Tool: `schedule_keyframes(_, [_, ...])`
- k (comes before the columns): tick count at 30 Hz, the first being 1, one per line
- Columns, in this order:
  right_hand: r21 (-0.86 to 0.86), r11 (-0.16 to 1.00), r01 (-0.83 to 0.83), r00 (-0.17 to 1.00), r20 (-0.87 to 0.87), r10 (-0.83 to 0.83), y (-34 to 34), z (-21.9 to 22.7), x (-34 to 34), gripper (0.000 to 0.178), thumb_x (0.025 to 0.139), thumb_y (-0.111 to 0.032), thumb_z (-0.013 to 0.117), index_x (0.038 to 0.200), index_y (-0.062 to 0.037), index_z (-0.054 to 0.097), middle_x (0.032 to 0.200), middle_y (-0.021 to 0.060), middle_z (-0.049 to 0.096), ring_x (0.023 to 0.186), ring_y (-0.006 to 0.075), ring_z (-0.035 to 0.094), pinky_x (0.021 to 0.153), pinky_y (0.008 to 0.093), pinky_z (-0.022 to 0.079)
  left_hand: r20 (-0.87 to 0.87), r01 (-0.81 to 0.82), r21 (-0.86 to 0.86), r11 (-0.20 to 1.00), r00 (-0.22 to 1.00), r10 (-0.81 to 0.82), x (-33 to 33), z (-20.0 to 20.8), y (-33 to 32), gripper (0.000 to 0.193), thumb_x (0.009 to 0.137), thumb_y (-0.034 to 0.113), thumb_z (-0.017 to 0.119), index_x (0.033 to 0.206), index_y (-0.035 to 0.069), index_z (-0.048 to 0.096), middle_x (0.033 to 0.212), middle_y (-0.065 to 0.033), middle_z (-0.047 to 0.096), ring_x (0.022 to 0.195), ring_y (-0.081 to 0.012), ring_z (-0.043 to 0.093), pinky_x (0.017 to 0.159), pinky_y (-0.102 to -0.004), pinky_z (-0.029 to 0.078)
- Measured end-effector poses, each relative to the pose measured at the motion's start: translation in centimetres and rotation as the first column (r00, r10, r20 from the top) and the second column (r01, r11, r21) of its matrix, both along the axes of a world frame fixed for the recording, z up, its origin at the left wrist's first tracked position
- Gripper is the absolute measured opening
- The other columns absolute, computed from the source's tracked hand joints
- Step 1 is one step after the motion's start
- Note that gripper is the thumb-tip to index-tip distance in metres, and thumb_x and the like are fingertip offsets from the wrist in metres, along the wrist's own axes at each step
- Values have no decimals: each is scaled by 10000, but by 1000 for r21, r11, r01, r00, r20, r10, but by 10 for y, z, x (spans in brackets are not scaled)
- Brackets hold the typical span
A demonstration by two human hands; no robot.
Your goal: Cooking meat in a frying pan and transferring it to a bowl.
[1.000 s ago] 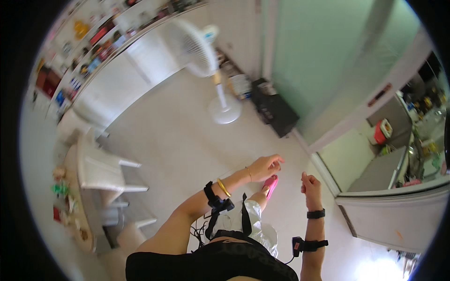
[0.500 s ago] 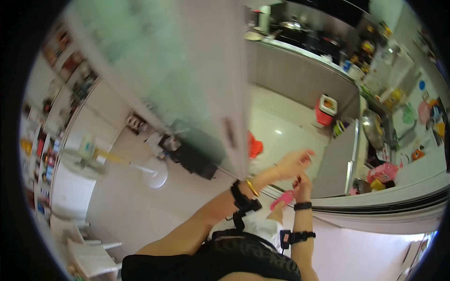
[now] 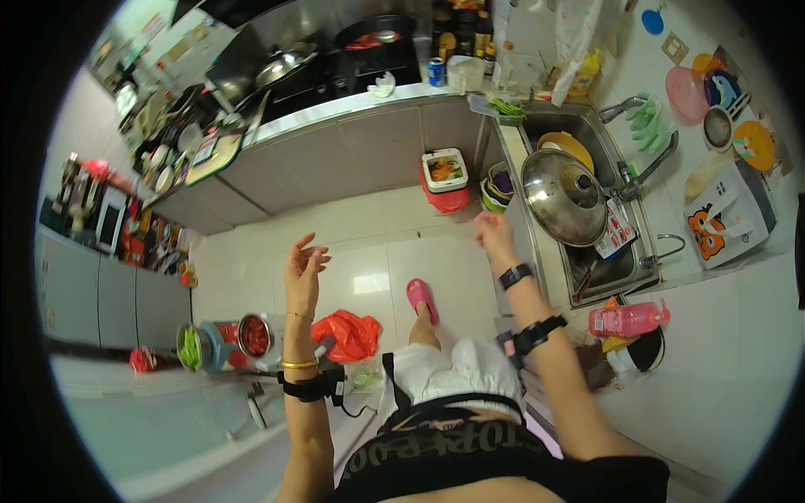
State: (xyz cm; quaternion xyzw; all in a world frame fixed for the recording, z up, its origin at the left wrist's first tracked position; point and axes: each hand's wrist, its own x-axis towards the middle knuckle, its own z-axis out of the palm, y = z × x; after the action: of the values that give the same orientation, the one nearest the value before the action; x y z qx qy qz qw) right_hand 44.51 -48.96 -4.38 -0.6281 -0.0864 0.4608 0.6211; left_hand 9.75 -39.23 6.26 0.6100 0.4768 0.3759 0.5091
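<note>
My left hand (image 3: 303, 267) hangs above the tiled floor, fingers loosely apart and nothing in it. A gold bangle (image 3: 299, 364) and a black strap sit on that forearm. My right hand (image 3: 495, 233) is held out at the right, its fingers curled in and no object showing in them. Nearest to it, but apart, is the sink counter, where a large metal lid (image 3: 563, 198) leans over the sink (image 3: 563, 120). Below my left hand, an orange-red plastic bag (image 3: 346, 335) lies on the floor. Neither hand touches anything.
A red bin with white rim (image 3: 444, 170) stands by the far cabinets. The stove (image 3: 335, 74) holds a wok (image 3: 375, 32) with red food. A bowl of red pieces (image 3: 254, 335) and green vegetables (image 3: 189, 348) sit at the left. A pink bottle (image 3: 625, 318) stands near the sink.
I have moved from the sliding door into the kitchen, and the view has turned. My hands, close together before, are now apart, left and right.
</note>
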Motion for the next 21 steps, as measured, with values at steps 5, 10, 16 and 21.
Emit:
schedule_keyframes(5, [-273,883,382,256,949,183,-34,4,177,308,818,-199,654,1076,-39,604,1044,203,604,1014,384,551,868,452,452,-76,96,-44,994,992,-99,65,9,82,329,945,141,547,1260,51,512,982,-69,647,867,-139,617,760,-263,479])
schedule_keyframes(10, [-578,612,540,359,815,454,-53,-18,248,412,868,-335,608,1185,-76,561,1128,275,539,1032,434,540,849,499,463,-138,349,-140,927,920,-367,143,28,139,309,949,118,523,1249,48,518,981,-62,637,877,-137,607,771,-266,476])
schedule_keyframes(16, [-564,750,346,395,813,429,-95,-29,259,292,846,-266,627,1063,-77,577,943,284,587,866,446,573,740,495,470,-170,589,-163,792,774,-611,256,27,184,311,948,83,494,1253,26,479,984,-103,633,885,-163,617,800,-283,491])
schedule_keyframes(21, [-621,658,427,502,767,398,-131,73,192,275,803,-184,656,1031,-47,587,936,224,599,862,416,584,734,470,482,-157,665,-286,690,678,-718,296,9,198,316,950,84,495,1261,29,478,985,-95,638,882,-149,615,797,-277,489])
